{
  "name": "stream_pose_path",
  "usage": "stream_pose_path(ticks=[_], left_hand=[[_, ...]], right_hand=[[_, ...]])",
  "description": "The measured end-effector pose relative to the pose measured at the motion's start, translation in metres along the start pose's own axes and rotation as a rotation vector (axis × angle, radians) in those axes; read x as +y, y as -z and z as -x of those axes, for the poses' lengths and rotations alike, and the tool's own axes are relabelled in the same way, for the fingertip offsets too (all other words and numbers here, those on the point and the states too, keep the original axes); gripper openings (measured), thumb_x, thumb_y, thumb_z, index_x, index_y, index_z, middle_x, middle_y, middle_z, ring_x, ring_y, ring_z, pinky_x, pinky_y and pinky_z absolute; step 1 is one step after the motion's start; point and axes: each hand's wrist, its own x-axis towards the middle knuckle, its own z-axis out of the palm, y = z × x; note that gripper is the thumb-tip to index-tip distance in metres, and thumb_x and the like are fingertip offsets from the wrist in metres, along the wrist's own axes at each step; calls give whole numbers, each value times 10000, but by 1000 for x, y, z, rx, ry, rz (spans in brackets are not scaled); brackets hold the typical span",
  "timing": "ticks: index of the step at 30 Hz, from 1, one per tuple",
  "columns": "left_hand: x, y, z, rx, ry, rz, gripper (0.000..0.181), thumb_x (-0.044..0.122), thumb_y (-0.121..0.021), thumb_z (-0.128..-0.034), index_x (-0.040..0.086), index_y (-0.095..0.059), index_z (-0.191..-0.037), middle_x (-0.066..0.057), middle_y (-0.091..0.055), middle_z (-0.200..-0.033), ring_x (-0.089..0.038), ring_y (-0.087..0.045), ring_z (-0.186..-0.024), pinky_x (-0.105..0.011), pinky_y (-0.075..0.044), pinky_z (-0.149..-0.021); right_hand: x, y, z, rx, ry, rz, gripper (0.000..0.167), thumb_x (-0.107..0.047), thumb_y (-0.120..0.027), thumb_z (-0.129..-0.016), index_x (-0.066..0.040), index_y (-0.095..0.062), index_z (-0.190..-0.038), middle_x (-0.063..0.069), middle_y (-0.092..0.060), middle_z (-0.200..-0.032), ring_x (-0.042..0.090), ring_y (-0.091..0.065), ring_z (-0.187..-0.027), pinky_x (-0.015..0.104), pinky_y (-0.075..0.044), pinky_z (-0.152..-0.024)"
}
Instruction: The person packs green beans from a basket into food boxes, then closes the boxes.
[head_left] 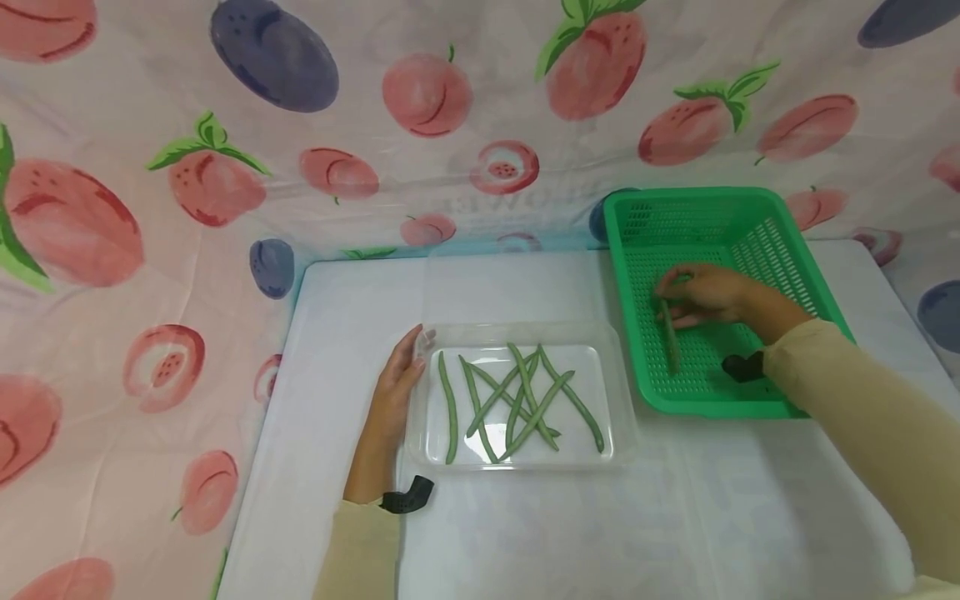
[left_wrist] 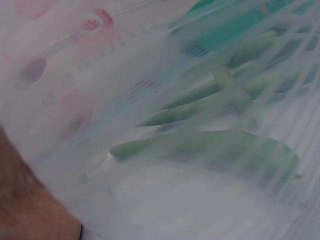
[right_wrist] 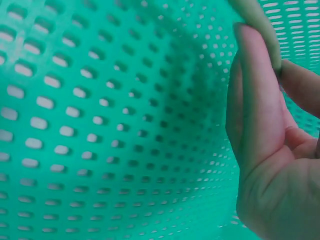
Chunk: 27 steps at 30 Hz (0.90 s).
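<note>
In the head view, my right hand (head_left: 708,296) is inside a green plastic basket (head_left: 828,325), pinching a green bean (head_left: 671,337) that hangs down from the fingers. The right wrist view has the same bean (right_wrist: 262,25) between the thumb and fingers, its upper part out of frame. My left hand (head_left: 393,379) grips the left side of a clear plastic container (head_left: 517,335). Several green beans (head_left: 528,400) lie crossed in that container, and one bean (head_left: 450,408) lies apart near its left wall. Through the cloudy wall, beans (left_wrist: 200,150) appear blurred in the left wrist view.
Both containers stand on a white-covered table (head_left: 525,533), the basket right of the clear container. A fruit-patterned cloth (head_left: 360,100) hangs behind and along the left. The basket's floor (right_wrist: 75,125) is perforated. Each wrist wears a black device (head_left: 408,496).
</note>
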Motion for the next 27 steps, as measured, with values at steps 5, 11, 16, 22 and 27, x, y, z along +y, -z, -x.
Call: stream_pose_path(ticks=[5, 11, 16, 22, 27], left_hand=[[1, 0, 0, 7, 0, -12, 534, 351, -509, -1062, 306, -372, -1576, 113, -371, -1634, -228, -350, -1516, -583, -367, -1166], [0, 0, 0, 3, -5, -12, 524, 346, -504, -1064, 320, -377, -1572, 124, -364, -1635, -220, -343, -1518, -591, -364, -1166], [0, 0, 0, -3, -6, -1, 528, 330, -499, -1067, 308, -368, -1578, 114, -359, -1639, -229, -343, -1519, -590, -366, -1164], [1, 0, 0, 2, 2, -7, 523, 352, -511, -1060, 339, -381, -1566, 133, -366, -1631, -221, -356, -1510, -586, -377, -1155], [1, 0, 1, -2, 2, -10, 526, 359, -507, -1061, 340, -374, -1570, 133, -350, -1639, -234, -356, -1510, -595, -383, -1146]], right_hand=[[-12, -5, 10, -7, 31, -33, 380, -266, -467, -1097, -22, -354, -1367, 177, -474, -1297, 239, -704, -1056, 428, -613, -892], [-26, -13, 23, -1, 67, -41, 367, -304, -476, -1094, -48, -363, -1333, 112, -564, -1213, 280, -710, -1060, 474, -615, -870], [-37, -19, 34, 15, 101, -35, 374, -342, -497, -1083, -66, -375, -1303, 54, -616, -1137, 310, -713, -1057, 480, -622, -837], [-47, -26, 44, 37, 129, -55, 365, -363, -520, -1071, -102, -399, -1295, 29, -619, -1096, 280, -725, -1012, 466, -625, -817], [-55, -39, 52, 37, 166, -66, 364, -350, -528, -1069, -96, -406, -1298, 33, -636, -1090, 242, -736, -958, 460, -628, -797]])
